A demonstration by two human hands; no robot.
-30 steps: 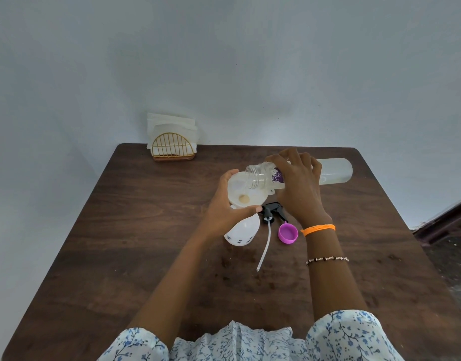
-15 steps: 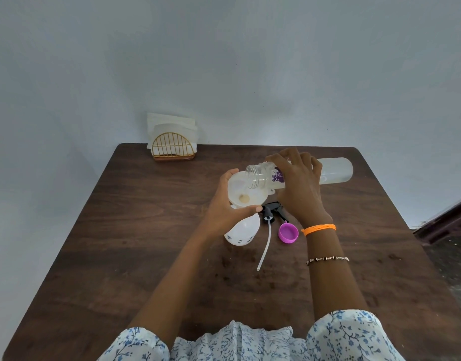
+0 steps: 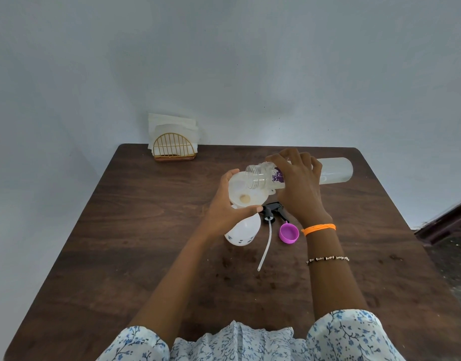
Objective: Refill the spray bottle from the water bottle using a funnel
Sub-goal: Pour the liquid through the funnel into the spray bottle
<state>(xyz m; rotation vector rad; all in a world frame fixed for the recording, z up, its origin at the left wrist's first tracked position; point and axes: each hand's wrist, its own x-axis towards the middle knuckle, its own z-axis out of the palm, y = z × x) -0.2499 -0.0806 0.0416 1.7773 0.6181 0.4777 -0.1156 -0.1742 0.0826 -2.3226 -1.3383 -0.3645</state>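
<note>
While left fingers (image 3: 247, 210) clasp the funnel (image 3: 239, 190), right fingers (image 3: 293, 162) grip the tipped water bottle (image 3: 333, 173)

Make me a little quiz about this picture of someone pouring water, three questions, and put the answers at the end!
1. True or false: the purple cap is screwed onto the water bottle.
2. Which hand steadies the funnel on the spray bottle? A) left hand B) right hand C) neither
3. Fill in: the black sprayer head with its long tube lies on the ____.

Key
1. False: it lies on the table, open side up.
2. A: the left hand holds the funnel; the right hand tips the water bottle.
3. table
</note>
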